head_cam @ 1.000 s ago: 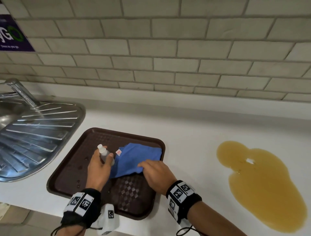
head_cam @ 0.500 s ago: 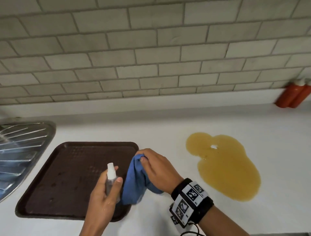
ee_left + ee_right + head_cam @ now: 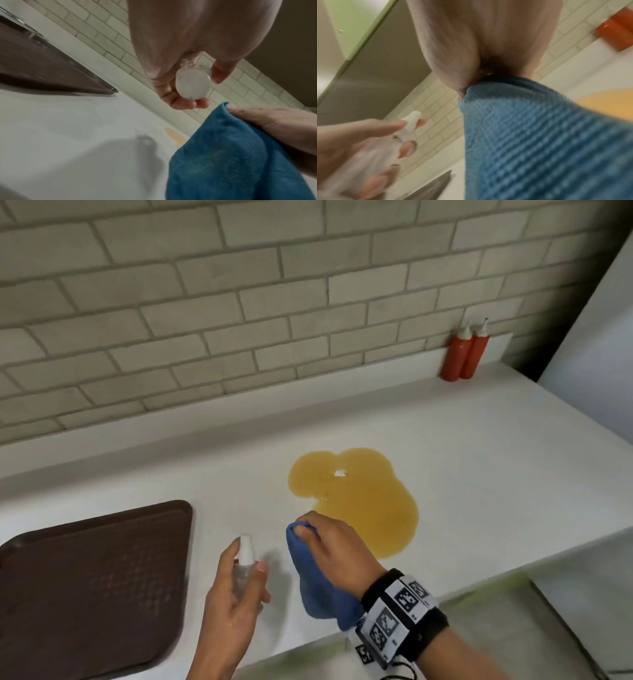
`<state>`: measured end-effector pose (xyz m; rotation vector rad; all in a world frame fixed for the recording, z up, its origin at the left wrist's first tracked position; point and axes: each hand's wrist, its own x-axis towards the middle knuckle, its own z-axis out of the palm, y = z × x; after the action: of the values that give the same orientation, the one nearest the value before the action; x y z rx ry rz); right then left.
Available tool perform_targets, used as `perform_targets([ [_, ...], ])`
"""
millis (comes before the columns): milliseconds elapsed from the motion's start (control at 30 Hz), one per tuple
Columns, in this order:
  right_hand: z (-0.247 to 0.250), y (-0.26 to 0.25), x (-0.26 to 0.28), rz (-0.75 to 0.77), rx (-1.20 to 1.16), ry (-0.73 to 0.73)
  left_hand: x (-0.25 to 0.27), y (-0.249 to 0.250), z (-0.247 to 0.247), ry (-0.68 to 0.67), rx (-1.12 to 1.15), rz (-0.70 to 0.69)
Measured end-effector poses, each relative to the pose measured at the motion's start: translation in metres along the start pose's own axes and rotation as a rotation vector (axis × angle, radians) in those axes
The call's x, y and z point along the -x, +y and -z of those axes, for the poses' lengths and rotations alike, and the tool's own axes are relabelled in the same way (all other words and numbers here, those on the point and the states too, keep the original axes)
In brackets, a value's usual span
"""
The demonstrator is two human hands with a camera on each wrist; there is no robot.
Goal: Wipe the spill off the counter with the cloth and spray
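An amber spill [image 3: 356, 501] spreads over the white counter [image 3: 479, 457], a sliver of it showing in the left wrist view [image 3: 174, 136] and the right wrist view [image 3: 606, 104]. My right hand [image 3: 329, 546] grips a bunched blue cloth [image 3: 318, 587] held above the counter just left of the spill; the cloth [image 3: 231, 155] hangs down, filling the right wrist view [image 3: 539, 142]. My left hand [image 3: 236, 587] holds a small clear spray bottle [image 3: 246, 563] with a white nozzle, upright, left of the cloth. Its round base [image 3: 193, 86] faces the left wrist camera.
A dark brown tray [image 3: 85, 583] lies at the left on the counter. Two red squeeze bottles [image 3: 464, 354] stand against the brick wall at the far right. The counter's front edge runs just below my hands, and a white panel [image 3: 589, 347] rises at the right.
Both hands lifted the bottle and cloth off the tray and carried them right, toward the spill. The sink has left the view as my head turned right.
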<state>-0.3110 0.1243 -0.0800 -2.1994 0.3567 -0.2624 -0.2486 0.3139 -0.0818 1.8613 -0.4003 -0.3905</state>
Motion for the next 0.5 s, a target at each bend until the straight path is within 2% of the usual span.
perform_targets([
  [267,0.054,0.08,0.002,-0.274,0.156,0.06,0.014,0.006,-0.049,-0.024,-0.033,-0.04],
  [500,0.088,0.134,0.005,-0.418,0.288,0.067,0.03,0.009,-0.092,-0.011,-0.068,-0.004],
])
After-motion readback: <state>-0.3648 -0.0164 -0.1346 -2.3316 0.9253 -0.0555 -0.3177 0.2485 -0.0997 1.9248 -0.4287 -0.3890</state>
